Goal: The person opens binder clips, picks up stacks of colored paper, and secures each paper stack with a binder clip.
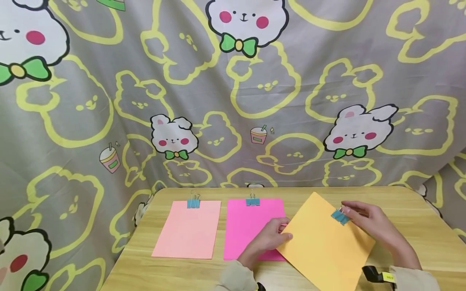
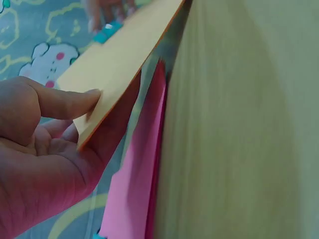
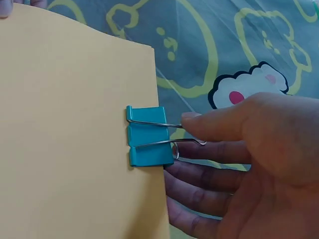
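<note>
A stack of yellow-orange paper (image 1: 324,246) is held tilted above the table, turned at an angle. My left hand (image 1: 271,236) grips its left corner, thumb on the front face and fingers behind, as the left wrist view shows. A teal binder clip (image 3: 147,136) sits on the stack's top edge with its silver wire handles standing out. My right hand (image 1: 375,222) pinches those handles, the thumb on top and the other fingers behind the paper edge. Just beneath the left hand lies a bright pink paper stack (image 1: 242,230), with a teal binder clip (image 1: 253,201) at its top.
Farther left on the wooden table (image 1: 134,275) lies a light pink paper stack (image 1: 189,230), with another teal binder clip (image 1: 193,203) on its top edge. A grey curtain (image 1: 218,97) with cartoon rabbits hangs behind the table and down its left side.
</note>
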The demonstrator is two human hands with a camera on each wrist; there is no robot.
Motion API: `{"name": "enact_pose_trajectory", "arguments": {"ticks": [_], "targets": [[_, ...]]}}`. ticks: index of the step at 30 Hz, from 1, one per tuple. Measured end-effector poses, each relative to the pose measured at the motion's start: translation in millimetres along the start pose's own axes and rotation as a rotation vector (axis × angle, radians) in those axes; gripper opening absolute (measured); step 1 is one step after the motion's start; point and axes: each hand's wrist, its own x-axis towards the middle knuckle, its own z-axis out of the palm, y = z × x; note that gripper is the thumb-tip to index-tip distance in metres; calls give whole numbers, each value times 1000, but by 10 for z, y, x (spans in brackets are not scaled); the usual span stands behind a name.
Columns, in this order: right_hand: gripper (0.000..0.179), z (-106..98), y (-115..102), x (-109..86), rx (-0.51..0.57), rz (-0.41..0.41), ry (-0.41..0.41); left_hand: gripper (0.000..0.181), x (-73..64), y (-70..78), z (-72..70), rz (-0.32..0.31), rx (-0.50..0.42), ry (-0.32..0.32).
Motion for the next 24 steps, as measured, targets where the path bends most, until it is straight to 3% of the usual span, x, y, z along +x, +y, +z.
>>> {"name": "enact_pose_trajectory", "arguments": {"ticks": [8, 15, 19, 24], "targets": [[47, -102, -10, 251, -223, -76, 70, 31, -34, -79, 81, -47, -121, -94], [39, -93, 34, 500, -375, -185, 82, 36, -143, -117, -53, -79, -216, -116], [37, -37, 83, 642, -406, -228, 54, 30, -224, -131, -241, -30, -139, -64], [34, 49, 146, 739, -391, -233, 28, 24, -338, -166, -573, 54, 154, 62]]}}
